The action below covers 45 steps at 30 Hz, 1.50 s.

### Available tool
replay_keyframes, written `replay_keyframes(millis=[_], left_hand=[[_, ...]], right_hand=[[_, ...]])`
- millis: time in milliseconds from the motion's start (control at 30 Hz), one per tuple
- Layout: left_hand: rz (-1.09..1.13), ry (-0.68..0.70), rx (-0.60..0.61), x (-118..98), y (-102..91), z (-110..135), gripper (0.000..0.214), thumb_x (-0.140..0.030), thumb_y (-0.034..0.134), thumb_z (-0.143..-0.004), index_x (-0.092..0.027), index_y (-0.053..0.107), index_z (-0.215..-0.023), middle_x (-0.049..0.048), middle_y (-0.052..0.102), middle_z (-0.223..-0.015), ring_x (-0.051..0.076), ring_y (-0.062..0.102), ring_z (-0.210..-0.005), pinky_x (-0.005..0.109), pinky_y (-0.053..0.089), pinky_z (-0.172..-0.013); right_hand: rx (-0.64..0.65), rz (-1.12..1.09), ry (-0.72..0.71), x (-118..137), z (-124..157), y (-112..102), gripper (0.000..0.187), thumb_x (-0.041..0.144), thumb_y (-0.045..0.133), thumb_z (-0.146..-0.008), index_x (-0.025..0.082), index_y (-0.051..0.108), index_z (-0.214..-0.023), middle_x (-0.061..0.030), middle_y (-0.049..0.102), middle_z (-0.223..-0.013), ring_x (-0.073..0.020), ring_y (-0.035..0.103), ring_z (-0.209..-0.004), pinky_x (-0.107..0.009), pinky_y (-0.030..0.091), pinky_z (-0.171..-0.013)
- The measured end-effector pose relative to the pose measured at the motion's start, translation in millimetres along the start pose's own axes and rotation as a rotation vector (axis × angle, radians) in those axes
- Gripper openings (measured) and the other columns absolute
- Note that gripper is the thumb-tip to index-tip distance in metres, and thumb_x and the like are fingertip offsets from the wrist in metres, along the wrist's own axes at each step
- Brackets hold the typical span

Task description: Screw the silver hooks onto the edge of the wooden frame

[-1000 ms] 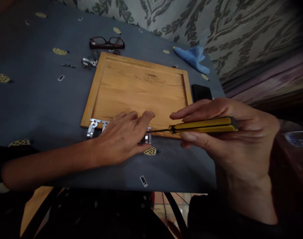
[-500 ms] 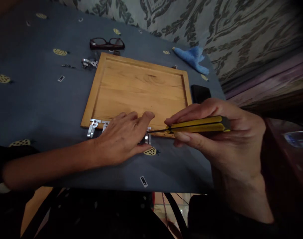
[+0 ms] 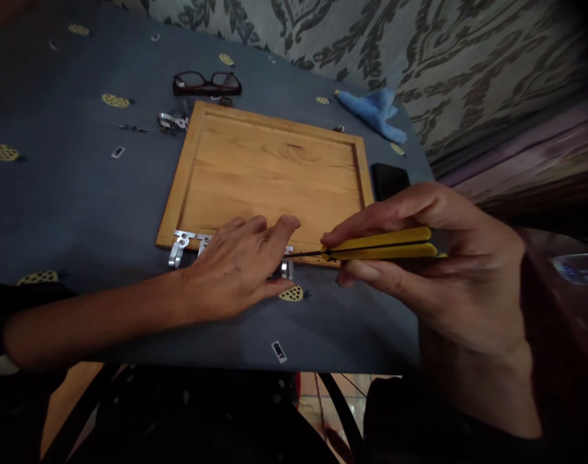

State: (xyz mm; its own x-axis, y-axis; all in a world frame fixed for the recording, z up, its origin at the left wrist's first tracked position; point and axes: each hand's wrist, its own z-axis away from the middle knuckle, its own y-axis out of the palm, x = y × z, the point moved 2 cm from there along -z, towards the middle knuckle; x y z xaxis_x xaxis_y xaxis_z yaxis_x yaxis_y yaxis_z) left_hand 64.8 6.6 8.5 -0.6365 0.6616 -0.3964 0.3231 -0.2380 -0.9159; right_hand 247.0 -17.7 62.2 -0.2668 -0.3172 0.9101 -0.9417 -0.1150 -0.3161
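A wooden cabinet door [image 3: 269,174] with a raised frame lies on the table. Metal hinges [image 3: 180,248] sit along its near edge. My left hand [image 3: 238,267] rests palm down over that edge, its thumb and fingers around another metal hinge [image 3: 288,267], which is partly hidden. In my right hand [image 3: 448,270], fingers and thumb close around the yellow-and-black handle of a screwdriver [image 3: 380,247]. Its thin shaft points left, with the tip at the hinge beside my left hand; the exact contact is too small to see.
Eyeglasses [image 3: 207,82] lie behind the door. To its left are a loose metal hinge [image 3: 172,121] and small screws [image 3: 132,128]. A blue cloth [image 3: 373,113] and a dark flat object [image 3: 390,180] lie to the right. A patterned curtain [image 3: 322,38] hangs behind the table [image 3: 81,206].
My right hand has shifted slightly right and its grip has rolled, turning the screwdriver's handle. The left hand and the door have stayed in place.
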Motion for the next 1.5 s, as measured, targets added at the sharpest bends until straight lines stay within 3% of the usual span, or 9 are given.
replay_keyframes(millis=[100,333,533,633,767,967,1167,1400,1500], left_hand=[[-0.003,0.001,0.007,-1.2,-1.9,-0.9,0.057,-0.039,0.062,-0.089,-0.015,0.037,-0.133,0.0109,0.064,-0.106,0.029,0.062,-0.100,0.039,0.047,-0.082],[-0.013,0.011,-0.051,0.6,1.5,0.4,0.056,-0.043,0.062,-0.088,-0.017,0.038,-0.132,0.0089,0.065,-0.104,0.027,0.063,-0.096,0.036,0.046,-0.079],[-0.016,0.002,-0.022,-0.1,0.5,-0.5,0.057,-0.042,0.064,-0.087,-0.017,0.039,-0.131,0.0087,0.066,-0.103,0.027,0.062,-0.097,0.036,0.046,-0.079],[-0.018,-0.002,-0.029,0.1,0.6,-0.1,0.055,-0.042,0.064,-0.087,-0.018,0.039,-0.130,0.0082,0.066,-0.104,0.026,0.062,-0.097,0.036,0.046,-0.079],[-0.016,0.021,-0.069,1.7,2.1,1.1,0.057,-0.044,0.063,-0.088,-0.018,0.037,-0.132,0.0078,0.065,-0.102,0.025,0.062,-0.094,0.035,0.045,-0.077],[-0.023,0.005,-0.047,1.9,1.7,0.3,0.056,-0.045,0.061,-0.088,-0.018,0.040,-0.132,0.0076,0.065,-0.101,0.025,0.062,-0.093,0.035,0.044,-0.077],[-0.018,0.012,-0.047,1.5,1.5,0.9,0.056,-0.045,0.059,-0.089,-0.018,0.039,-0.134,0.0078,0.065,-0.101,0.025,0.062,-0.093,0.035,0.045,-0.078],[-0.025,0.019,-0.041,-0.1,-0.3,0.4,0.055,-0.041,0.061,-0.089,-0.016,0.039,-0.132,0.0088,0.066,-0.103,0.026,0.062,-0.095,0.036,0.045,-0.078],[-0.026,0.012,-0.041,0.4,0.9,0.3,0.055,-0.042,0.063,-0.088,-0.017,0.039,-0.130,0.0087,0.065,-0.103,0.027,0.063,-0.095,0.036,0.046,-0.077]], right_hand=[[0.091,-0.029,0.010,0.0,1.0,-2.5,0.038,0.014,0.071,-0.084,0.033,0.069,-0.117,0.0025,0.072,-0.102,-0.0117,0.071,-0.067,-0.025,0.064,-0.067],[-0.072,-0.010,-0.082,-1.8,-3.2,2.5,0.029,0.005,0.081,-0.070,0.028,0.075,-0.087,0.0011,0.073,-0.085,-0.0157,0.068,-0.068,-0.021,0.055,-0.040],[0.063,-0.011,0.014,4.3,-0.1,0.0,0.038,0.016,0.073,-0.082,0.034,0.071,-0.115,0.0024,0.073,-0.100,-0.0136,0.070,-0.063,-0.029,0.063,-0.064],[0.009,-0.023,-0.032,0.9,-0.2,-0.3,0.027,0.015,0.076,-0.079,0.031,0.076,-0.101,0.0023,0.074,-0.097,-0.0126,0.069,-0.063,-0.025,0.060,-0.054],[-0.047,-0.014,-0.070,-1.7,-2.5,-0.7,0.030,0.008,0.082,-0.069,0.030,0.075,-0.088,0.0027,0.074,-0.086,-0.0160,0.071,-0.073,-0.022,0.057,-0.044],[0.135,-0.047,0.021,1.7,-0.9,-8.0,0.040,0.017,0.071,-0.084,0.036,0.070,-0.119,0.0016,0.072,-0.104,-0.0151,0.072,-0.067,-0.030,0.065,-0.065],[-0.074,0.019,-0.042,2.6,-0.1,-1.6,0.030,0.011,0.081,-0.072,0.036,0.076,-0.089,0.0040,0.074,-0.087,-0.0170,0.069,-0.069,-0.026,0.058,-0.043],[0.119,-0.017,0.009,3.0,-1.8,-9.4,0.040,0.015,0.073,-0.082,0.037,0.071,-0.115,0.0019,0.072,-0.100,-0.0152,0.070,-0.065,-0.030,0.064,-0.059],[0.080,-0.013,-0.071,1.6,-1.6,-7.2,0.033,0.010,0.074,-0.080,0.031,0.076,-0.105,0.0013,0.072,-0.092,-0.0126,0.066,-0.060,-0.026,0.060,-0.050]])
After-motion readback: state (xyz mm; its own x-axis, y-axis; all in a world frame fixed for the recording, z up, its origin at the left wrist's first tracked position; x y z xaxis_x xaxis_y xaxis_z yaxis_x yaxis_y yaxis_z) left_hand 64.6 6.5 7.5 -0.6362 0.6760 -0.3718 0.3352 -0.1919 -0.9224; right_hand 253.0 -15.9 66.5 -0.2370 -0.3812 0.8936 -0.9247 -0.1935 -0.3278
